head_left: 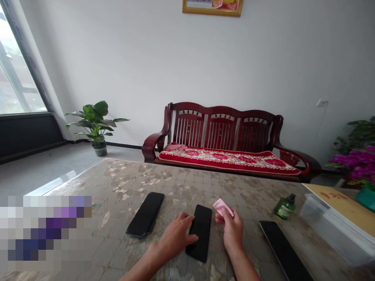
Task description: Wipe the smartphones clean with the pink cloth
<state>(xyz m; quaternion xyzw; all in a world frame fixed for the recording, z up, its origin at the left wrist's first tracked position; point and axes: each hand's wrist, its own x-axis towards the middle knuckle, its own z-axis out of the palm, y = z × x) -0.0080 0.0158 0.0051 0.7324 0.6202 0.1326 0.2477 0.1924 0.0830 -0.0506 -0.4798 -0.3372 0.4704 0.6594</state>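
A black smartphone [202,230] lies flat on the table, its dark screen facing up. Against its left side rests my left hand [177,233], fingers apart, with the thumb over the screen. To the right of that phone, my right hand [233,228] pinches a small folded pink cloth [222,206] between thumb and fingers. The cloth is held apart from the screen. Further left lies a second dark phone [146,214], a sliver of another edge showing beneath it. On the right is a long black device [284,249] with a silvery edge, cut off by the frame.
A green pump bottle [285,207] stands near a clear plastic box [328,228] topped by a tan printed folder [342,201]. Purple flowers [356,164] are at the right edge. Beyond the patterned table [117,179] is a red wooden bench [222,128]. A blurred patch covers the lower left.
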